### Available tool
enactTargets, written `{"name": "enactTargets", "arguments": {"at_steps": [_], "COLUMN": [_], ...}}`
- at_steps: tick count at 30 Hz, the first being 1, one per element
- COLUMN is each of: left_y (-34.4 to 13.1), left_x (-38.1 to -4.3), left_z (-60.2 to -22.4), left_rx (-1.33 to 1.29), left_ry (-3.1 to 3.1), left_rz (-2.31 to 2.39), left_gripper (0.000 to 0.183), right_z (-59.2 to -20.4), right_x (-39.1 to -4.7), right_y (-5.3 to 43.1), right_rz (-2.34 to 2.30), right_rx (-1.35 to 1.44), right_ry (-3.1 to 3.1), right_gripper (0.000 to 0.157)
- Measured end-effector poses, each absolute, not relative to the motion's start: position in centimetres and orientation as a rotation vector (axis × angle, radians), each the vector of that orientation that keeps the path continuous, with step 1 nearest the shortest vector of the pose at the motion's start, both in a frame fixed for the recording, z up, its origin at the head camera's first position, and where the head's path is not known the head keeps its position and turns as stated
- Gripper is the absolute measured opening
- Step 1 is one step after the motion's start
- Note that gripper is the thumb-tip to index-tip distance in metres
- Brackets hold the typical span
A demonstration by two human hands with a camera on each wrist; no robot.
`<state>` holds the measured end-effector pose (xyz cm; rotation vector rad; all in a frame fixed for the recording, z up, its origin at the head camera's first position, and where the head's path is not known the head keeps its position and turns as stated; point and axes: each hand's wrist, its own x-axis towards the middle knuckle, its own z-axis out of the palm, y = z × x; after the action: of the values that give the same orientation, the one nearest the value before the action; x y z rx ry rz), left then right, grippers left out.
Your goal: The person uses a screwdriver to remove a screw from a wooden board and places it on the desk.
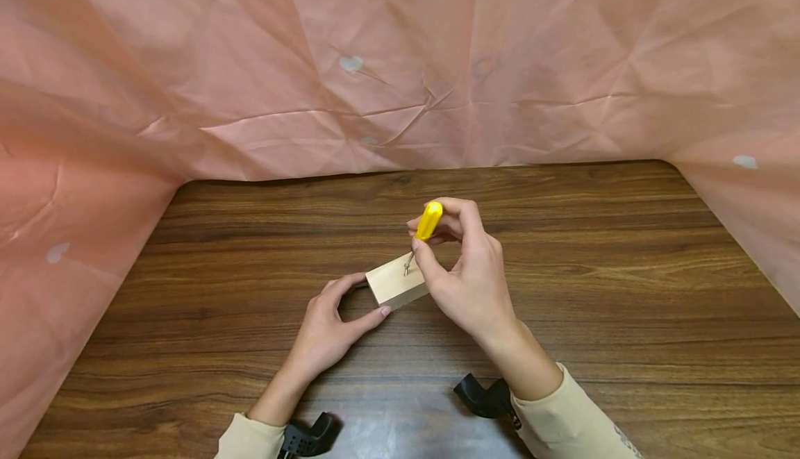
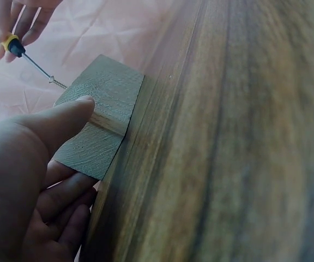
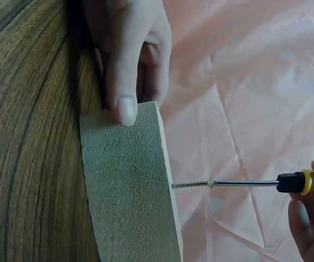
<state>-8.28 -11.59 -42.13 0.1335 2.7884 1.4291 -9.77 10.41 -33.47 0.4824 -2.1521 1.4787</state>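
Observation:
A pale wooden block [image 1: 387, 282] lies on the brown table, its smooth top facing up. My left hand [image 1: 326, 328] holds its left end, thumb on the near side and fingers on the far side. A long screw [image 3: 191, 185] stands upright in the block's top, most of its thread showing. Above it, my right hand [image 1: 471, 278] pinches the yellow handle of a screwdriver [image 1: 429, 220] between thumb and fingers. The screwdriver's shaft [image 3: 247, 183] runs in line with the screw, its tip at the screw head.
The wood-grain table [image 1: 250, 251] spreads around both hands. Pink creased cloth [image 1: 400, 63] hangs behind it and along both sides. Black wrist mounts [image 1: 484, 398] sit at both cuffs, low over the near part of the table.

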Motion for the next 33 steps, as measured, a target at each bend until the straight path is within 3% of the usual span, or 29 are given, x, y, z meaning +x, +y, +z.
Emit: {"name": "enactTargets", "arguments": {"at_steps": [11, 18, 29, 33], "left_y": [-11.57, -11.56, -11.57, -11.56], "left_x": [-8.25, -8.18, -8.13, -8.14], "left_z": [-42.08, -42.02, -42.12, -42.11], "left_rx": [0.126, 0.126, 0.121, 0.122], "left_ry": [2.783, 2.791, 2.787, 2.791], "left_rz": [1.429, 1.419, 1.423, 1.415], "left_gripper": [0.059, 0.059, 0.06, 0.061], "right_z": [-33.85, -33.79, -33.8, -33.74], "right_x": [-9.97, -9.94, -9.92, -9.86], "right_y": [10.23, 10.37, 10.29, 10.37], "right_rz": [1.344, 1.34, 1.309, 1.282], "right_rx": [0.509, 0.508, 0.509, 0.546], "right_ry": [-2.081, -2.094, -2.094, -2.096], "right_gripper": [0.023, 0.038, 0.03, 0.035]}}
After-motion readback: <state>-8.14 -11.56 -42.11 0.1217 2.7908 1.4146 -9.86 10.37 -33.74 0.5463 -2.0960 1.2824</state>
